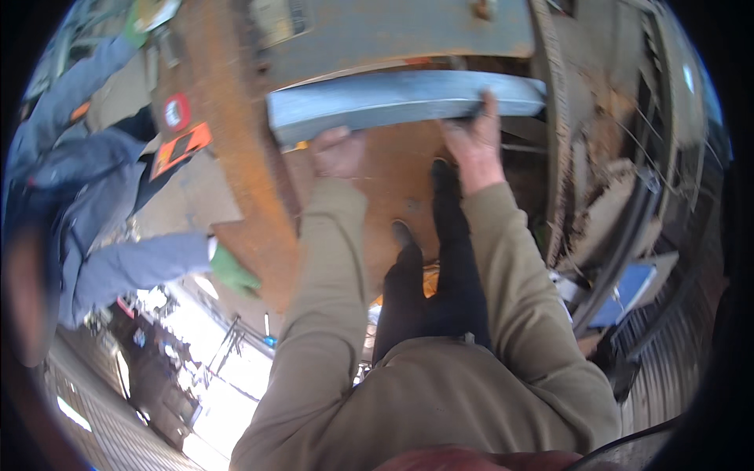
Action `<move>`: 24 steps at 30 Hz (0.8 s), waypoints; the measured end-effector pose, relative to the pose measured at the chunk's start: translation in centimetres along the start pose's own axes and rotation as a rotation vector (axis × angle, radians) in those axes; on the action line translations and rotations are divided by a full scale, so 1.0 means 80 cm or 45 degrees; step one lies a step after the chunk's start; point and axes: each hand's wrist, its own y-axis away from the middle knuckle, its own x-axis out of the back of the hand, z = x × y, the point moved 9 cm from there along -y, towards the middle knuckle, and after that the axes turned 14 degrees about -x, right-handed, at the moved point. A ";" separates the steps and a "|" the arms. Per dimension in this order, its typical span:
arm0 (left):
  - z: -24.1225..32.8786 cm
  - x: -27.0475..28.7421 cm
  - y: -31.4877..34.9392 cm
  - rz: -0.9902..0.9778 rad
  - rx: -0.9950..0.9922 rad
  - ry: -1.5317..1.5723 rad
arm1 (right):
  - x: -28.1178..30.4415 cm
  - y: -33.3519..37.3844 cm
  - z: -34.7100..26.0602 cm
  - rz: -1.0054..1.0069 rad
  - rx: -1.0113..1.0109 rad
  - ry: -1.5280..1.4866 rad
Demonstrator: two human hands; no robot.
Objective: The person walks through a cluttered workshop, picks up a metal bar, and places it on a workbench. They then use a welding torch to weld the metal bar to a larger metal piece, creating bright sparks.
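Note:
A long, rectangular grey metal bar [393, 98] lies crosswise in front of me, held in both hands. My left hand [339, 151] is closed on its near lower edge, left of the middle; the fingertips are hidden under the bar. Toward the right end, my right hand [475, 149] grips it with the thumb up on the near face and the fingers out of sight below. Just beyond the bar is a grey metal plate [400, 35] with rusty edges.
Rusty steel [208, 78] runs along my left. Another person in a grey-blue jacket [94, 180] stands there, a green-gloved hand [232, 271] near the rusty edge. A red-and-white object [177, 112] lies close by. To the right are a rough upright edge [556, 157] and a blue panel [624, 290].

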 end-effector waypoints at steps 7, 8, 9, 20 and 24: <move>0.009 -0.015 0.010 0.166 0.056 -0.148 | 0.005 0.010 -0.008 -0.137 0.117 0.014; 0.012 -0.023 0.017 0.227 0.052 -0.137 | 0.003 0.008 -0.005 -0.169 0.091 0.012; 0.011 -0.034 0.022 0.243 0.044 -0.104 | 0.001 0.007 -0.006 -0.192 0.090 0.023; 0.009 -0.016 0.001 0.322 -0.057 -0.456 | 0.005 -0.003 -0.015 -0.356 0.052 -0.022; 0.013 -0.017 0.005 0.295 -0.105 -0.479 | 0.006 -0.001 -0.007 -0.300 -0.026 -0.024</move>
